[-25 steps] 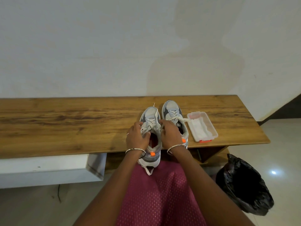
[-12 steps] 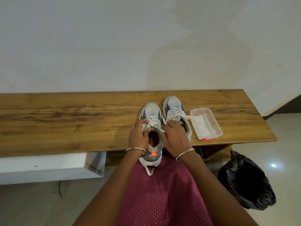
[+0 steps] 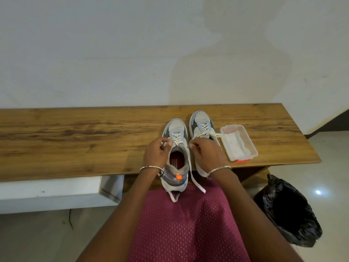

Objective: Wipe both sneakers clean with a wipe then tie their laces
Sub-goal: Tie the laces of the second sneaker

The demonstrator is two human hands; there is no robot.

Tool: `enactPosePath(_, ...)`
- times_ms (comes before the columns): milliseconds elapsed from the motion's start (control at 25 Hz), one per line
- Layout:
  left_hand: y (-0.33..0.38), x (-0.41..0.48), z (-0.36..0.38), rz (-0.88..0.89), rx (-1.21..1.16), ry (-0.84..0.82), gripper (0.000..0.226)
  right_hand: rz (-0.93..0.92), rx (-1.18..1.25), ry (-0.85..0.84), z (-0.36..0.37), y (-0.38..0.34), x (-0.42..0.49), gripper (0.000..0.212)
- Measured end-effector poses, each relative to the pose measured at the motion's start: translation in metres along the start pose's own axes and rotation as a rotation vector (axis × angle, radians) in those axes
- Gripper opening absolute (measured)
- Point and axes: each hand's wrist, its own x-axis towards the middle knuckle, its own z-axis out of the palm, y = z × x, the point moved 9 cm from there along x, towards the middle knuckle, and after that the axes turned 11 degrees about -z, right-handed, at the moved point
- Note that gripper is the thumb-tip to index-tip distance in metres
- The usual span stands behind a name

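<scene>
Over the nearer sneaker [image 3: 176,124], left hand [image 3: 155,156] and right hand [image 3: 206,155] pinch its laces [image 3: 177,137], fingers curled

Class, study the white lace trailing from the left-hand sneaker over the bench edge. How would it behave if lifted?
Probably floppy: the lace drapes limply across the sneaker and past the edge of the bench. Likely very light, being thin and flat. It probably would not pull free, since the right hand appears to pinch its upper end.
</scene>
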Motion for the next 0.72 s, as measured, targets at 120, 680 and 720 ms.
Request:
enactPosePath(120,0.004,0.005,-0.001,-0.018,0.037,-0.001,0.021,0.068,0.041,0.006,0.027,0.013,0.027,0.026)
enactPosePath(680,0.004,0.018,0.007,0.003,0.113,-0.037,0.015,0.003,-0.092,-0.100,0.056,0.012,0.036,0.020)
enactPosePath(720,0.006,0.018,0.007,0.010,0.119,-0.038,0.014,0.003,-0.090,-0.102,0.056,0.012,0.035,0.020)
